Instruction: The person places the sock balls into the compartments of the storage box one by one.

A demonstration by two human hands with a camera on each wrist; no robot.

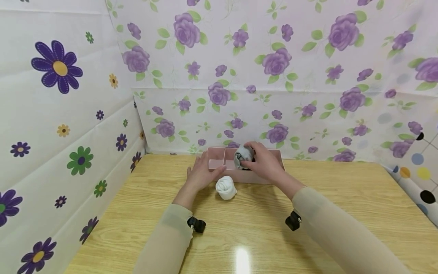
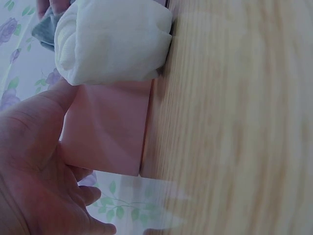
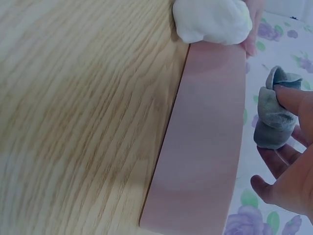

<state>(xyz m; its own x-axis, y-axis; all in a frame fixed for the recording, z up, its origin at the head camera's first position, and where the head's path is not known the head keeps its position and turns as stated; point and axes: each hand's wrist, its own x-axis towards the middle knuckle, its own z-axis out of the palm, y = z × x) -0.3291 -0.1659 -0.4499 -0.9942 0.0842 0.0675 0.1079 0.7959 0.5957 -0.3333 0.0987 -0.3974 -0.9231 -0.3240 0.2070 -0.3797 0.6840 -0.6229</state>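
Note:
At the left end of a pink divided box [image 1: 243, 176], my left hand [image 1: 200, 173] grips the corner, thumb at the front rim and fingers round the end wall. My right hand [image 1: 267, 163] pinches a rolled-up grey cloth [image 1: 241, 153] between thumb and fingers, over the box's middle. In the right wrist view the grey roll [image 3: 274, 120] shows a folded, layered top, above the rim's level. A rolled white cloth [image 1: 226, 188] sits on the table just in front of the box, near my left thumb. Something dark shows under the grey roll, mostly hidden by my right hand.
The box stands at the back of the wooden table [image 1: 137, 228], close to a flowered wall covering [image 1: 219, 121]. A thin divider [image 1: 224, 158] splits off its left compartment. Black wrist cameras hang beneath both sleeves.

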